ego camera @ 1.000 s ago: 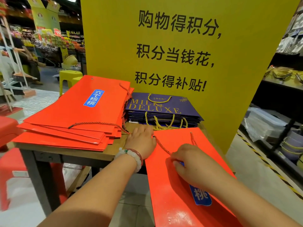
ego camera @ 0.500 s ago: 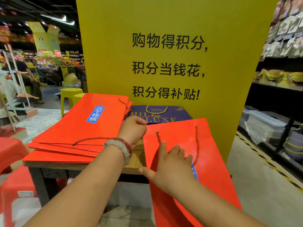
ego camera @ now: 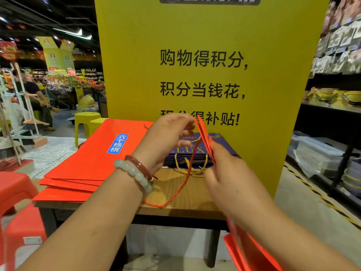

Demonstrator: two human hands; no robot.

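Note:
I hold a flat red paper bag (ego camera: 203, 132) upright and edge-on above the wooden table (ego camera: 187, 194). My left hand (ego camera: 166, 141), with two bead bracelets at the wrist, pinches the bag's top edge. Lower down, my right hand (ego camera: 228, 175) grips the bag's side, and the bag's bottom (ego camera: 252, 251) hangs past the table's front edge. Its red cord handle (ego camera: 175, 196) dangles in a loop onto the tabletop. A stack of the same red bags (ego camera: 93, 163) with blue labels lies on the table's left. A stack of dark blue bags (ego camera: 222, 151) with gold cords lies behind my hands.
A tall yellow sign board (ego camera: 205, 75) stands right behind the table. Red plastic stools (ego camera: 17, 208) are at the left, yellow stools (ego camera: 86, 122) farther back. Shelves with bowls and boxes (ego camera: 332, 149) line the right. A person sits at the far left.
The red bag, lying flat over the table's front edge before, now stands lifted and edge-on. My left hand left the table and took its top edge; my right hand now grips its side.

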